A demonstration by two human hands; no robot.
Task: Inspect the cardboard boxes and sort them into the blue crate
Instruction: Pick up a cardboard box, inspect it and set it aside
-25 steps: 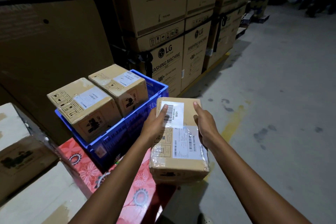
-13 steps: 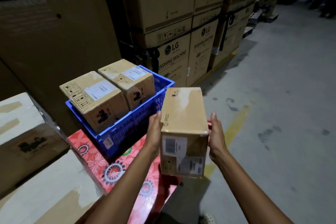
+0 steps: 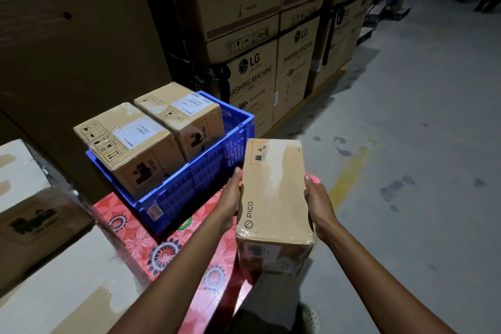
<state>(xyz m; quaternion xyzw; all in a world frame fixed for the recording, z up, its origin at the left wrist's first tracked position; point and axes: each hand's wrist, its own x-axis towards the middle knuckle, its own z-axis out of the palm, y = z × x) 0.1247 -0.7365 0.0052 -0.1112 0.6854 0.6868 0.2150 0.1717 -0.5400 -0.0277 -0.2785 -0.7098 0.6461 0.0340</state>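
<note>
Held box (image 3: 273, 198): carried in the air, PICO face up, over the table's right corner, just right of the blue crate (image 3: 189, 182).
Left hand (image 3: 230, 198): gripping the box's left face.
Right hand (image 3: 318, 203): gripping the right face, thumb over the top edge.
Crate contents: near box (image 3: 130, 144) and far box (image 3: 181, 114) side by side, rising above the rim, filling the left part.
In the way: crate's right wall, between held box and interior.
Underneath: red floral cloth (image 3: 168, 247).
Around: washing-machine cartons (image 3: 252, 84) stacked behind; pale carton (image 3: 54, 287) at left; yellow floor line (image 3: 349, 171) at right.
</note>
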